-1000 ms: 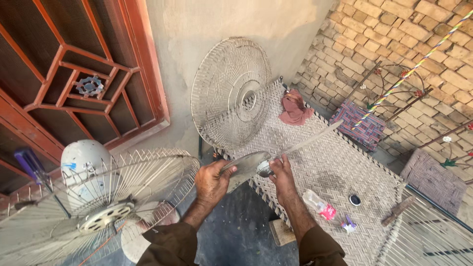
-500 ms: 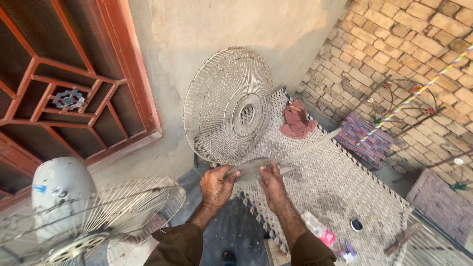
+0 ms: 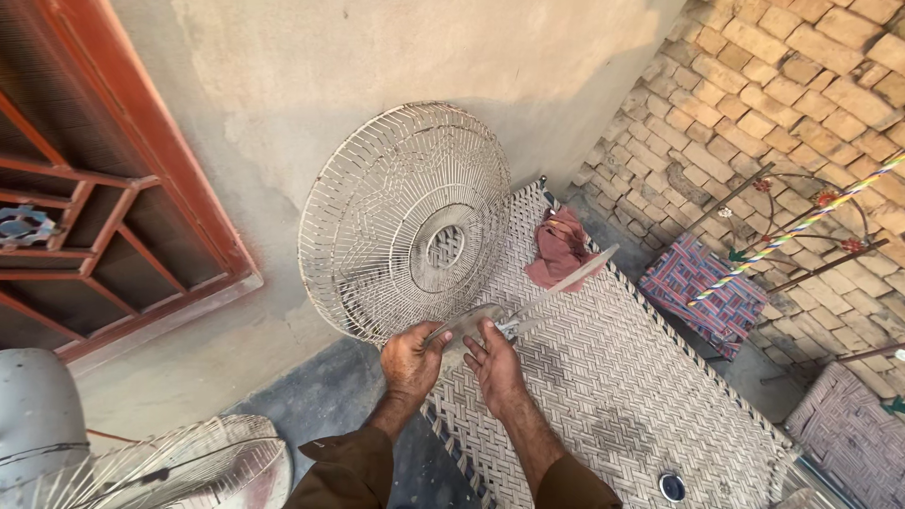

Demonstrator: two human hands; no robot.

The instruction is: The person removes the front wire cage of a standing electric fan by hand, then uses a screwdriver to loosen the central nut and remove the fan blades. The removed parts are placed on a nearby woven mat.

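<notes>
Between both hands (image 3: 452, 363), fan blade (image 3: 528, 309).

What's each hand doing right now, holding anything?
Left hand: closed on a blade of the metal fan blade.
Right hand: fingers resting on the fan blade near its hub; grip cannot be told.

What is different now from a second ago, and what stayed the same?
The view swung right, so the white fan motor housing slid to the left edge. The left hand and right hand kept hold of the grey metal fan blade. The round white wire fan guard stayed leaning on the wall, and the red cloth stayed on the woven cot.
</notes>
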